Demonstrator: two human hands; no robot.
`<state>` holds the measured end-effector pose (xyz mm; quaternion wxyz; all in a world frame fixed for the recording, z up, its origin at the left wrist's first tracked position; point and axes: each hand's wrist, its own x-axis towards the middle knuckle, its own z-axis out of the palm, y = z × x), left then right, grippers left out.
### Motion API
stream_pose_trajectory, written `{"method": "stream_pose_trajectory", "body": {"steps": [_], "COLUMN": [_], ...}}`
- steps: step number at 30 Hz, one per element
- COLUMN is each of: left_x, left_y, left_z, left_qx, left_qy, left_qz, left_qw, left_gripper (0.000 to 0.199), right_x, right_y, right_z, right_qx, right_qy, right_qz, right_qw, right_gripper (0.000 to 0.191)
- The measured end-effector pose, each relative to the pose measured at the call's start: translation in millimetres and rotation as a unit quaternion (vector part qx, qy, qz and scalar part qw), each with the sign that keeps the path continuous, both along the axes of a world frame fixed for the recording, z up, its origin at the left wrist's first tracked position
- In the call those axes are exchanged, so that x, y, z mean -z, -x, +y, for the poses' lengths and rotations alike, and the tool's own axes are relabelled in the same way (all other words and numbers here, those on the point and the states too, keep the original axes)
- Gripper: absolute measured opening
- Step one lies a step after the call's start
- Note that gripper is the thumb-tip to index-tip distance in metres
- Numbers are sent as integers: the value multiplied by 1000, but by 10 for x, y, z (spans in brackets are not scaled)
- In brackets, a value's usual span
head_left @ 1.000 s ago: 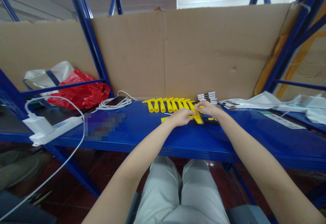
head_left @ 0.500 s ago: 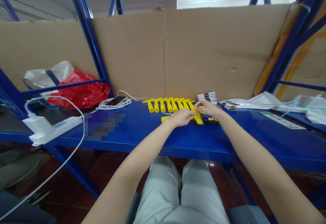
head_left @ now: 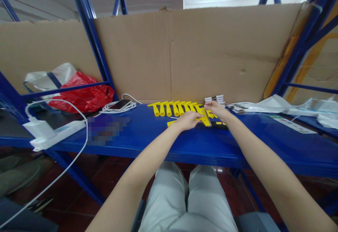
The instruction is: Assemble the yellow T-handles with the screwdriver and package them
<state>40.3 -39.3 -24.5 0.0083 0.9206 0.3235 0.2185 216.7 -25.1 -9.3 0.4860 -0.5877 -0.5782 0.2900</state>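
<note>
My left hand [head_left: 188,120] is closed around the handle of a yellow plastic scraper [head_left: 204,120] with a thin metal edge along its right side. The fingers of my right hand [head_left: 217,109] pinch the scraper's far upper end. Behind my left hand, several similar yellow scrapers [head_left: 169,109] lie in a row with their handles toward me. Small yellow pieces [head_left: 211,115] show beneath my right hand. A tool with a black and yellow handle [head_left: 219,125] lies just in front of it; its other end is hidden. Another yellow piece [head_left: 170,123] is partly covered by my left wrist.
Small black-and-white packs [head_left: 214,99] are stacked at the back. White plastic bags [head_left: 274,104] and a printed sheet [head_left: 293,124] lie right. To the left are a phone [head_left: 122,104], coiled cable [head_left: 111,110], power strip [head_left: 66,130] and red bag [head_left: 81,93]. Cardboard [head_left: 206,52] walls the back.
The scraper in my hands has tilted so its metal edge now shows more along the right side. My right hand has shifted slightly up and away; my left hand has barely moved.
</note>
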Motion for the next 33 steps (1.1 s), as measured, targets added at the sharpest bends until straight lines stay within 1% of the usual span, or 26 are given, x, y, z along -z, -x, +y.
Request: {"method": "stream_pose_trajectory", "body": {"steps": [3,7,10,13,16,20,22,29,33], "left_x": [10,20,22,26,30,22,15,2,30], "left_y": [12,31,41,45,45,39,36,37,46], "left_z": [41,84,93,86,69,22,-5,-38,-2], "left_qx": [-34,-74,-68,-63,-77,-112,-123,-151,-142], "left_qy": [1,-11,-14,-15,-12,-6,-9,-24,-22], "left_qz": [-23,-50,-51,-38,-37,-32,-13,34,15], "left_qw": [999,996,996,997,996,993,992,988,989], "left_gripper": [31,27,25,23,28,49,56,57,61], "right_x": [-15,10,24,14,-10,-42,-54,-65,-67], "right_y": [-11,-54,-85,-92,-70,-24,-7,27,52], "right_z": [-25,-12,-14,-44,-84,-130,-149,-181,-171], "right_qx": [-63,-179,-256,-301,-309,-280,-270,-258,-259], "right_qy": [57,100,111,117,106,88,88,90,88], "right_qz": [55,101,94,79,75,70,65,57,61], "right_qw": [995,973,956,943,942,953,957,960,960], "right_gripper": [11,16,15,17,22,25,24,25,25]}}
